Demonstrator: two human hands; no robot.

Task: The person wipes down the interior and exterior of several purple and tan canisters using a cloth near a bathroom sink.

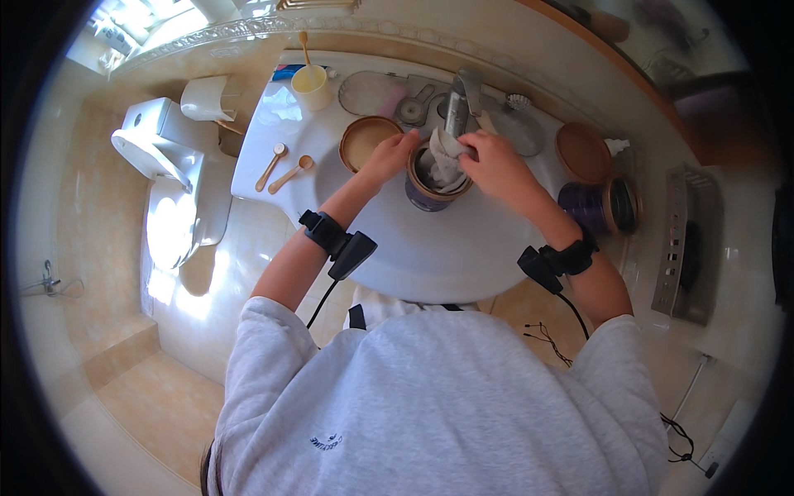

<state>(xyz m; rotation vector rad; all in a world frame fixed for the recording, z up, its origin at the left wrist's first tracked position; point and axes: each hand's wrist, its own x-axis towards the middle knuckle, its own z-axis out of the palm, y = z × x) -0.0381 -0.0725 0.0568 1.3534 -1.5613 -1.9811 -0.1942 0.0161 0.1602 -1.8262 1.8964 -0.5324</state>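
A dark blue canister (428,198) with a tan rim stands in the washbasin below the tap (457,107). A greyish-white cloth (444,165) is bunched inside its mouth and rises above the rim. My right hand (495,161) is closed on the upper part of this cloth. At the canister's left rim, my left hand (390,159) has its fingers closed on the edge; its fingertips are partly hidden. Just left of it lies a round tan lid or shallow dish (366,139), partly covered by that hand.
Two small scoops (281,169) lie on the counter's left. Behind them stands a yellow cup (311,85) holding a brush. On the right are a brown round lid (583,151), a second dark canister (589,205) on its side and a small scrubbing brush (518,101). A toilet (178,198) stands left.
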